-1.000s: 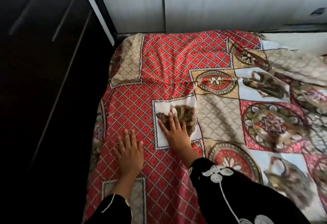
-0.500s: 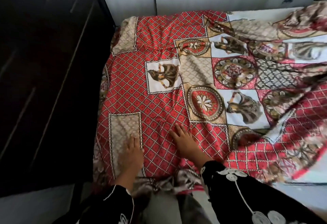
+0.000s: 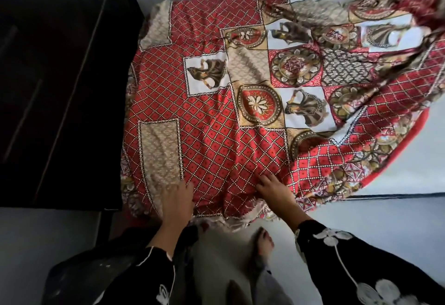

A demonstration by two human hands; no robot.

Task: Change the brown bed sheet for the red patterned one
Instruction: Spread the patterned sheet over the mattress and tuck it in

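Dark wardrobe [image 3: 60, 87] sits tight vs L edge of red sheet [image 3: 216, 124], hem hanging over nr edge. L hand [image 3: 177, 204] & R hand [image 3: 274, 190] lie flat on it nr hem, fingers straight. Mattress [image 3: 409, 160] bare at R.

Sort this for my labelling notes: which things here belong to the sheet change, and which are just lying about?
Job in hand: red patterned bed sheet; bare white mattress; left hand and right hand, both flat on the sheet.
Lying about: dark wooden wardrobe; pale floor.
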